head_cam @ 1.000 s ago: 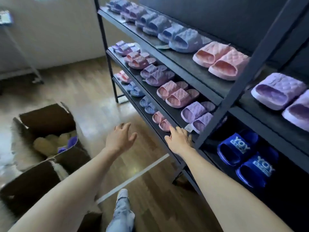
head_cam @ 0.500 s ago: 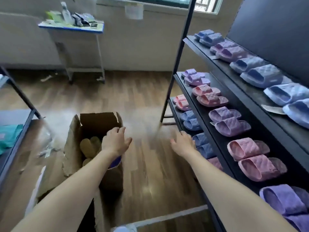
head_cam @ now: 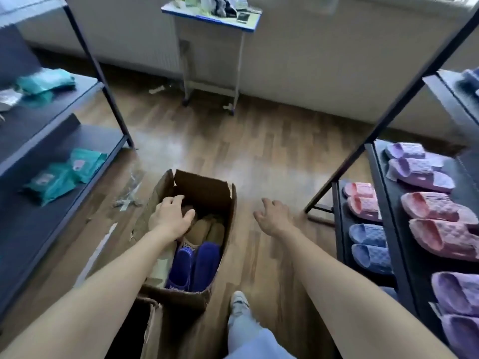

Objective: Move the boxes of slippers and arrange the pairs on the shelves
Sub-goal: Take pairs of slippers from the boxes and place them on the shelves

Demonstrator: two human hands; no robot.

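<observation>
Wood floor (head_cam: 259,156); under the left hand (head_cam: 171,218) sits an open box (head_cam: 204,187), its tan slippers (head_cam: 207,229) half hidden, grip unclear; right hand (head_cam: 274,216) loose, empty.

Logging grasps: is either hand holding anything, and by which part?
Right hand holds nothing. Left hand is over the tan slippers in the cardboard box; no grip can be told.

Left grip (head_cam: 169,218) now down inside box (head_cam: 207,187)
</observation>
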